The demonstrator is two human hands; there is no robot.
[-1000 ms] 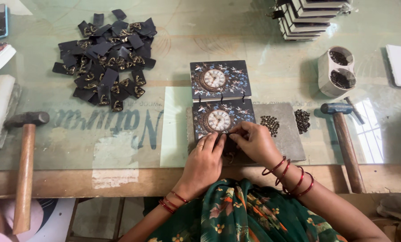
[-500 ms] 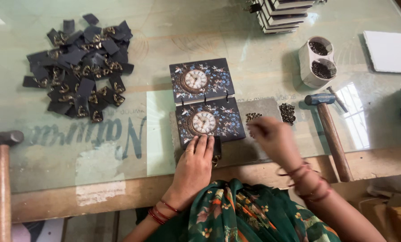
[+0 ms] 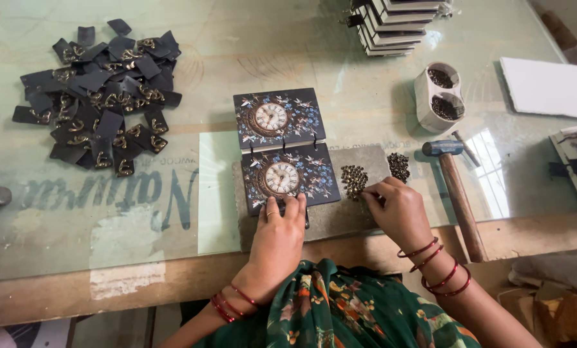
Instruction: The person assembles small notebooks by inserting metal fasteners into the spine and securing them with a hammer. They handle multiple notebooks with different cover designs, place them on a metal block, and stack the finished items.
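the left hand [image 3: 277, 233] presses flat, fingers unclenched, on the near edge of the notebook [image 3: 287, 149]. right of the notebook, the right hand [image 3: 396, 209] pinches at the rivets [image 3: 353, 181]; hammer [image 3: 454, 185] beyond.

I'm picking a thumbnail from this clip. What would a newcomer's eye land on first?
First, the dark floral cover with two clock faces at the centre, its near edge pressed by the left hand. Just right of it, the right hand touches a heap of small brass studs. At far left lies a big pile of black straps with brass clasps.
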